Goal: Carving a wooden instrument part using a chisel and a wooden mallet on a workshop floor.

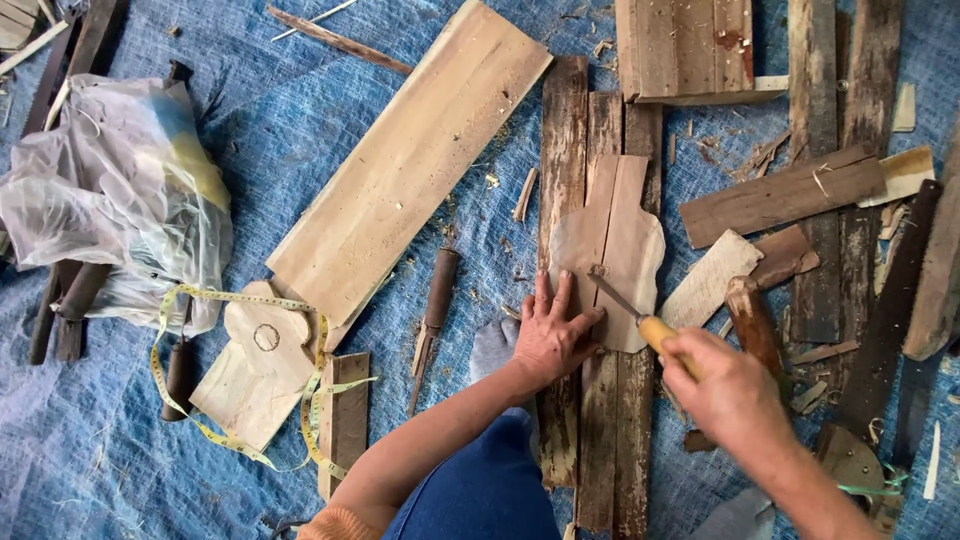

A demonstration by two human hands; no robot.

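Note:
My left hand lies flat, fingers spread, on the lower left part of a pale, rounded wooden cut-out. The cut-out rests on dark weathered planks. My right hand is closed around the yellow wooden handle of a chisel. The chisel's metal tip touches the cut-out near its middle left. A brown wooden mallet handle lies just right of my right hand.
A long pale board lies diagonally at centre. Another cut-out with a yellow tape measure sits lower left, beside a plastic bag. A second chisel lies on the blue tarp. Scrap planks crowd the right.

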